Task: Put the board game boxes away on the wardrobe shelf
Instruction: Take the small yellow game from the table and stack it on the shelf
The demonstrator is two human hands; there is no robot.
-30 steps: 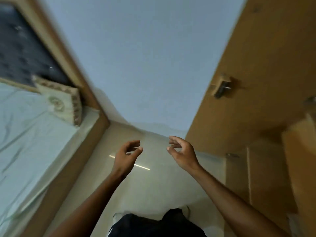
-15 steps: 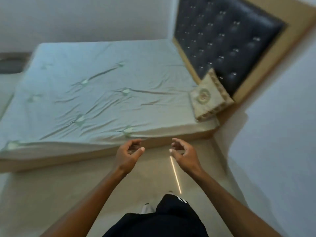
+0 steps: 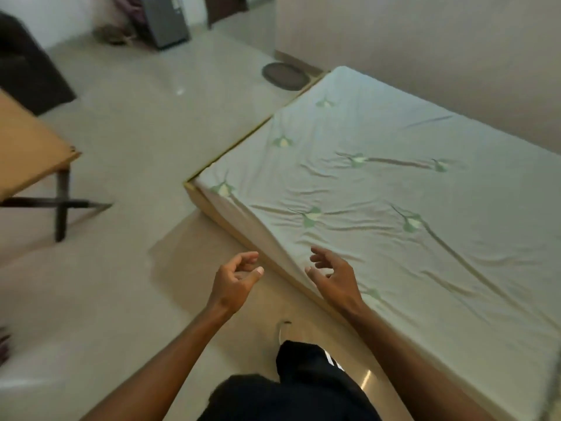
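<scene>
No board game box and no wardrobe shelf shows in the head view. My left hand (image 3: 235,281) hangs in front of me over the tiled floor, fingers loosely curled and apart, holding nothing. My right hand (image 3: 334,276) is beside it, about a hand's width to the right, over the near edge of the bed, fingers spread and empty. Both forearms reach up from the bottom of the frame.
A low bed (image 3: 394,192) with a pale green sheet fills the right side. A wooden table (image 3: 27,147) with dark legs stands at the left. A dark round mat (image 3: 285,75) lies on the floor beyond the bed's corner, and a grey cabinet (image 3: 165,22) stands at the back.
The view has swung leftward from the wardrobe door and wall, past the headboard and pillow, to the bed's foot and the table. Both hands stay empty in the same pose.
</scene>
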